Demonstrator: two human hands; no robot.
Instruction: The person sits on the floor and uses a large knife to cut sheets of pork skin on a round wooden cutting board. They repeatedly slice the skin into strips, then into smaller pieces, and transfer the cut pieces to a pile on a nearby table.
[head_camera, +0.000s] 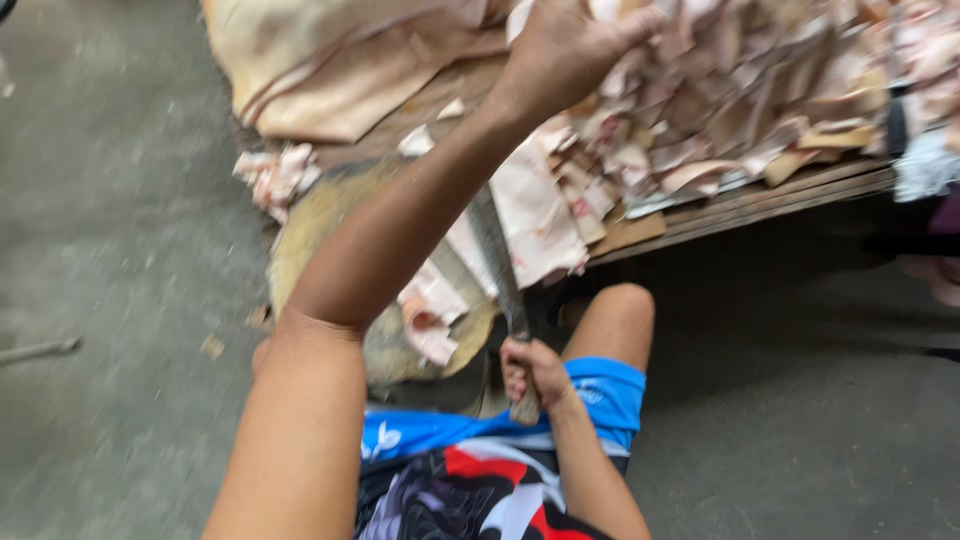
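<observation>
My left hand (565, 45) reaches far forward to the pile of pale pink cut pieces (740, 90) on a low wooden platform (760, 200); its fingers rest on the pile, and the blur hides whether they grip a piece. My right hand (533, 372) is closed around the handle of a long knife (497, 255), near my knee. The blade points up and away over a round wooden chopping block (310, 225), where a few pink scraps (432, 310) lie.
A large folded pale sheet of hide or skin (330, 60) lies at the platform's left end. More scraps (275, 175) sit beside the block. Grey concrete floor (110, 250) surrounds everything. A thin rod (40, 350) lies on the floor at the left.
</observation>
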